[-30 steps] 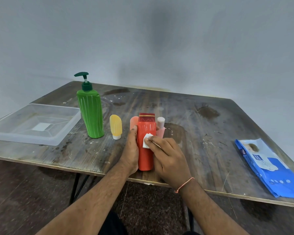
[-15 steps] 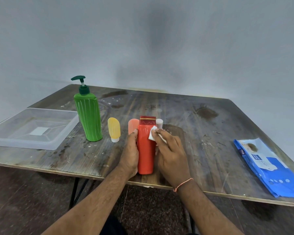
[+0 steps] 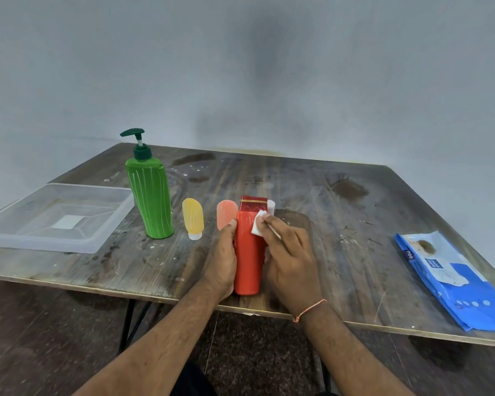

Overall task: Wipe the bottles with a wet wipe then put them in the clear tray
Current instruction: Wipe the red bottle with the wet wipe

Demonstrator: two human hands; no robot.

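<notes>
Fingers of the right hand point(image 3: 290, 258) are curled over a small folded white wet wipe point(image 3: 257, 224), pinching it against the upper right shoulder of a tall orange-red plastic bottle with a red and gold patterned cap point(image 3: 249, 252). Opposite it, the left hand point(image 3: 222, 258) wraps the bottle's left side, thumb tip up near the shoulder; its other fingers are hidden behind the bottle. A thin orange thread bracelet point(image 3: 309, 310) circles the right wrist.

That orange-red bottle stands upright on the worn, stained wooden table point(image 3: 340, 224), close to the near edge. Just behind it on the left stands a small peach squeeze tube point(image 3: 226, 214), partly covered by the left thumb, and just behind it on the right a small tube with a white cap point(image 3: 270, 206) peeks out, its body hidden. Left of the orange-red bottle stands a small yellow squeeze tube on a clear cap point(image 3: 193, 218), and further left a tall green pump bottle with pale stripes and a dark green pump head point(image 3: 150, 195), leaning slightly. Beyond the pump bottle, farthest left of the orange-red bottle, lies the shallow clear plastic tray point(image 3: 103, 238), with no bottle in it. Well apart to the right of the orange-red bottle, a blue and white wet-wipe pack point(image 3: 452, 281) lies flat near the table's right edge.
</notes>
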